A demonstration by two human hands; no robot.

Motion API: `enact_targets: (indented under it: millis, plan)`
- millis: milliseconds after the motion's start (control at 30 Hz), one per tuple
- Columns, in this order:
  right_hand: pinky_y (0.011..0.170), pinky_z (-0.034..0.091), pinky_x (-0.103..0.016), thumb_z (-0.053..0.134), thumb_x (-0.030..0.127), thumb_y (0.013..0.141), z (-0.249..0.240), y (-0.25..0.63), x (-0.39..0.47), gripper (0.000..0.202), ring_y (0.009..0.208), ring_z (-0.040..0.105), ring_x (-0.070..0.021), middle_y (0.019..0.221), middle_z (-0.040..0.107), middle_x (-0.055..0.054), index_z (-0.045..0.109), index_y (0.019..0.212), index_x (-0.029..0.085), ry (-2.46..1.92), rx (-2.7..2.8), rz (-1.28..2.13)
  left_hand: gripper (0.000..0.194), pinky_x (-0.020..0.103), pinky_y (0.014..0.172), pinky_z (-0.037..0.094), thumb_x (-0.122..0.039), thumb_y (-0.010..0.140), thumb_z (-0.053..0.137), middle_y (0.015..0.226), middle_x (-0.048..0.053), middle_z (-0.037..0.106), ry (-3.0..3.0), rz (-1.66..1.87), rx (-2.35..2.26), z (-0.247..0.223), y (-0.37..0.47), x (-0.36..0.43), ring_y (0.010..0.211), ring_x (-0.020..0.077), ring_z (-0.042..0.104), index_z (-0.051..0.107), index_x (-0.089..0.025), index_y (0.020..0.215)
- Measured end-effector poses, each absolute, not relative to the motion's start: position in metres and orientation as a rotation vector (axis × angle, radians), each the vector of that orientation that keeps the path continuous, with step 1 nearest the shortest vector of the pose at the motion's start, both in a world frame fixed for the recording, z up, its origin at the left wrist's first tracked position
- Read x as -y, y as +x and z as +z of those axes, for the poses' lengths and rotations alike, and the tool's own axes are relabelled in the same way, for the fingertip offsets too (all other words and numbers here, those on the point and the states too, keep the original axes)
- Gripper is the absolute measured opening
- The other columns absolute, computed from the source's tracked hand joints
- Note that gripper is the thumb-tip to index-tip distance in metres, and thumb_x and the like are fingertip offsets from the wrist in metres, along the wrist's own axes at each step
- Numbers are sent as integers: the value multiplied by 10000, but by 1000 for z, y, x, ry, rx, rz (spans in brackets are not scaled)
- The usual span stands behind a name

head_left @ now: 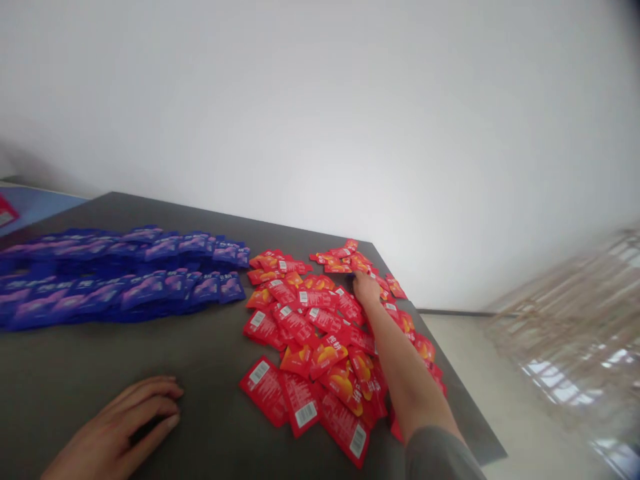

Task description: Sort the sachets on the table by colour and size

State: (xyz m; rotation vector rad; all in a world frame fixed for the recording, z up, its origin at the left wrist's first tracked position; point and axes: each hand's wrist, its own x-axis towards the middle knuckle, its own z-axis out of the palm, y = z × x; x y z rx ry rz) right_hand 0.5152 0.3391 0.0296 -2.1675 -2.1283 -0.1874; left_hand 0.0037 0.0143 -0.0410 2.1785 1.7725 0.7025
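Many flat red sachets [320, 320] with orange fruit prints and white barcode labels lie in a loose heap. My right hand [367, 288] reaches over the heap to its far side. Its fingers are closed at the edge of one red sachet [339, 268], which looks slightly lifted; the fingertips are partly hidden. At the lower left, my left hand [137, 421] is above the dark tabletop [210, 373], fingers loosely curved, thumb apart from them, holding nothing. Blue-purple sachets [150, 290] lie overlapped in two long rows beyond it.
A white wall [300, 133] stands behind the table. The table's right edge runs close along the red heap, with pale floor [460, 360] below. A blurred stack of clear-wrapped material [580, 327] is at the far right. A blue surface [40, 203] shows at the left.
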Motion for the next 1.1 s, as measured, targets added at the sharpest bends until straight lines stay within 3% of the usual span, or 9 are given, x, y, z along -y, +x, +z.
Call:
enact_targets:
  millis: [133, 267, 367, 500, 600, 767, 900, 1000, 1100]
  plan:
    - [985, 475, -410, 406, 189, 1046, 37, 519, -335, 344, 1237, 637, -316, 1243, 716, -222, 722, 1178, 169, -2001, 2097, -297, 263, 346, 1087, 581, -524, 992, 589, 1243, 8, 742, 2133, 619, -1673, -1, 27, -9, 1268, 239, 672, 765, -331, 964]
    - [840, 485, -387, 426, 319, 1041, 65, 515, -347, 287, 974, 662, -280, 1016, 707, -148, 662, 1119, 176, -1872, 1582, -132, 178, 359, 1129, 530, -318, 994, 567, 1231, 19, 716, 2044, 619, -1637, 19, 41, -4, 1316, 236, 620, 724, -281, 919]
    - [701, 462, -326, 556, 442, 954, 87, 479, -350, 235, 748, 584, -202, 820, 616, -16, 581, 996, 212, -1485, 1269, 177, 111, 362, 1145, 505, -237, 950, 608, 1240, 8, 701, 2005, 655, -1637, 21, 45, -2, 1317, 228, 605, 709, -277, 925]
    - [526, 384, -235, 703, 554, 792, 97, 367, -328, 389, 538, 426, -115, 642, 449, 96, 464, 838, 250, -1127, 1218, 822, 96, 380, 1140, 499, -186, 911, 646, 1231, 3, 689, 1969, 691, -1598, 21, 48, 0, 1302, 229, 604, 690, -271, 914]
    - [432, 311, -210, 745, 524, 779, 96, 261, -304, 371, 448, 384, -100, 585, 454, 107, 507, 846, 248, -1091, 1490, 1225, 118, 404, 1163, 487, -162, 896, 655, 1272, 11, 677, 1954, 701, -1573, 20, 48, 2, 1342, 243, 587, 688, -270, 929]
    - [425, 269, -188, 654, 279, 916, 103, 118, -289, 172, 410, 347, -88, 526, 387, 123, 516, 822, 238, -1109, 1806, 1429, 142, 459, 1205, 474, -151, 872, 666, 1328, 12, 673, 1937, 678, -1542, 18, 49, 8, 1426, 277, 548, 687, -278, 932]
    - [474, 319, -211, 595, 208, 958, 100, 50, -294, 204, 436, 403, -113, 487, 336, 110, 527, 767, 230, -1213, 2073, 1348, 175, 502, 1232, 467, -131, 837, 663, 1336, 5, 680, 1929, 616, -1520, 22, 52, 10, 1466, 300, 527, 671, -280, 928]
    - [649, 471, -238, 644, 203, 936, 92, 24, -296, 174, 672, 628, -156, 636, 576, 38, 610, 766, 203, -1203, 2353, 961, 224, 543, 1257, 449, -119, 807, 660, 1369, 3, 673, 1927, 536, -1508, 23, 54, 10, 1504, 318, 493, 668, -286, 956]
    - [867, 536, -312, 644, 210, 950, 87, 14, -287, 65, 1000, 716, -231, 984, 747, -67, 698, 921, 189, -1268, 2553, 552, 260, 576, 1254, 456, -132, 798, 663, 1436, 15, 647, 1929, 509, -1516, 21, 55, 10, 1524, 337, 473, 676, -294, 1001]
